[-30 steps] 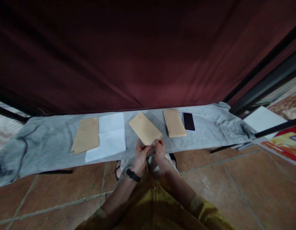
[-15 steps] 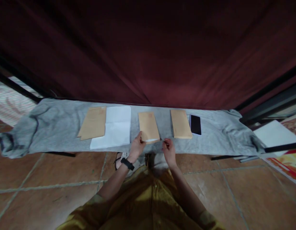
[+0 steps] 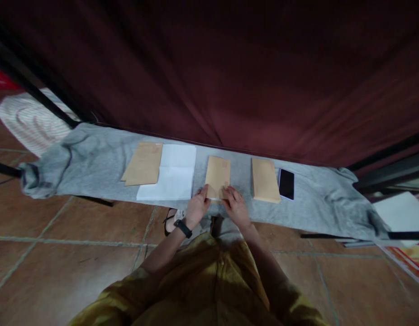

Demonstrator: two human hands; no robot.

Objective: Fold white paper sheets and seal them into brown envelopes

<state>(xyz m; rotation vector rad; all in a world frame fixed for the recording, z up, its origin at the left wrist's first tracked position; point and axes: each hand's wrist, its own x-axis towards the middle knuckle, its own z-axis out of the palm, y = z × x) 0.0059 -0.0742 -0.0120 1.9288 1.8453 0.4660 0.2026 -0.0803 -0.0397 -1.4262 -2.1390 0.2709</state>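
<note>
A brown envelope [image 3: 217,174] lies lengthwise on the grey cloth [image 3: 94,156] straight ahead of me. My left hand [image 3: 197,208] has its fingers closed on the envelope's near left corner. My right hand [image 3: 235,206] lies on the near right corner with its fingers stretched flat over the paper. A black band sits on my left wrist. A white edge shows at the envelope's near end between my hands.
Left of the envelope lie a white sheet [image 3: 172,172] and another brown envelope [image 3: 143,162]. To the right are a brown envelope stack [image 3: 264,179] and a black phone [image 3: 286,184]. A dark red curtain [image 3: 230,81] hangs behind. Tiled floor lies below.
The envelope, held up at a slant between both hands, has been laid straight on the cloth. My right hand has moved onto its near end. My view has shifted left.
</note>
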